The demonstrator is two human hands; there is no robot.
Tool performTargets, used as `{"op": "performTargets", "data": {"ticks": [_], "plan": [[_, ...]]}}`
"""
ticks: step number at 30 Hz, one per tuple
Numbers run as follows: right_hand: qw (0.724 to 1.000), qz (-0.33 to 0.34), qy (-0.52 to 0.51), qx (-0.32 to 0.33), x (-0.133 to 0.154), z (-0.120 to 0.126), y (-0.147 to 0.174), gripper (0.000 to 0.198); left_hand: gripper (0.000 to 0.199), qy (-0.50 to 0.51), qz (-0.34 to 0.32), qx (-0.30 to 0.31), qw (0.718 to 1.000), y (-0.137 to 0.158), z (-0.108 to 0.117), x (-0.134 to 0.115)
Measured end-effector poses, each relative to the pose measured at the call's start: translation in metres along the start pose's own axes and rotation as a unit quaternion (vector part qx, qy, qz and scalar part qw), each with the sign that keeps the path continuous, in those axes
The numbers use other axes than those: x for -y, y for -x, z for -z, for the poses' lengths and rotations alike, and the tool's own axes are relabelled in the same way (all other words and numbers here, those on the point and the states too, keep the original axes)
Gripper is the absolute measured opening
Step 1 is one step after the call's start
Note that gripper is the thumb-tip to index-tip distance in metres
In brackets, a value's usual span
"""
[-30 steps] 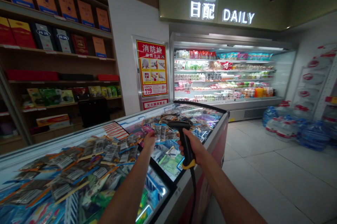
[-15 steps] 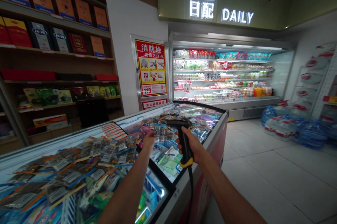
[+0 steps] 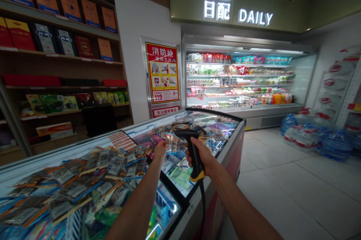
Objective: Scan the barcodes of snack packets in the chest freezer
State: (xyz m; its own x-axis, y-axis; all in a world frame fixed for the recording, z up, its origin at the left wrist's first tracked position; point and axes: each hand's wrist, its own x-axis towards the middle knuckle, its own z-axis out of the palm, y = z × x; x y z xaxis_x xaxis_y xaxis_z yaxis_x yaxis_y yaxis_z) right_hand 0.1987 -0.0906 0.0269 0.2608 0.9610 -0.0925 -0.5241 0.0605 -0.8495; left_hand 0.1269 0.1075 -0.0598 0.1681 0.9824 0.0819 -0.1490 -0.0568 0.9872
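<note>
In my right hand [image 3: 205, 156] is a black barcode scanner [image 3: 194, 155] with a yellow base, its cord hanging down. The fingers are wrapped round its handle, and the head points left. My left hand [image 3: 160, 150] grips a small clear packet [image 3: 171, 143] by its near edge, just in front of the scanner head. A pinkish light falls on the packet's printed side. Below both hands stands a glass-topped chest freezer [image 3: 184, 193]. Many similar small packets [image 3: 105, 163] lie heaped on its glass, mostly left of my left arm.
Shelves with boxes [image 3: 70, 5] and bags line the left wall. A red fire-hydrant notice [image 3: 163, 73] hangs behind the freezer. Farther back is a lit open refrigerator [image 3: 239, 110]. Large blue water bottles [image 3: 335, 144] stand on the tiled floor [image 3: 270, 180] at right.
The scanner in my right hand has shifted slightly left, closer to the packet. The packet now shows a pinkish glow. My left hand is almost unmoved.
</note>
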Motion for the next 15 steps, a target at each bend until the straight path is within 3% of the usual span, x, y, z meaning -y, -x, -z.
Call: {"op": "performTargets", "data": {"ticks": [4,15], "plan": [[1.0,-0.003,-0.028,0.002,0.0014,0.0008,-0.0004,0.031,0.022,0.011,-0.002,0.009,1.0,-0.0029,-0.0009,0.0005],[1.0,-0.022,0.013,-0.017,0.0051,0.0024,0.0055,0.029,0.029,-0.012,-0.016,-0.009,1.0,-0.002,-0.0004,0.0029]]}}
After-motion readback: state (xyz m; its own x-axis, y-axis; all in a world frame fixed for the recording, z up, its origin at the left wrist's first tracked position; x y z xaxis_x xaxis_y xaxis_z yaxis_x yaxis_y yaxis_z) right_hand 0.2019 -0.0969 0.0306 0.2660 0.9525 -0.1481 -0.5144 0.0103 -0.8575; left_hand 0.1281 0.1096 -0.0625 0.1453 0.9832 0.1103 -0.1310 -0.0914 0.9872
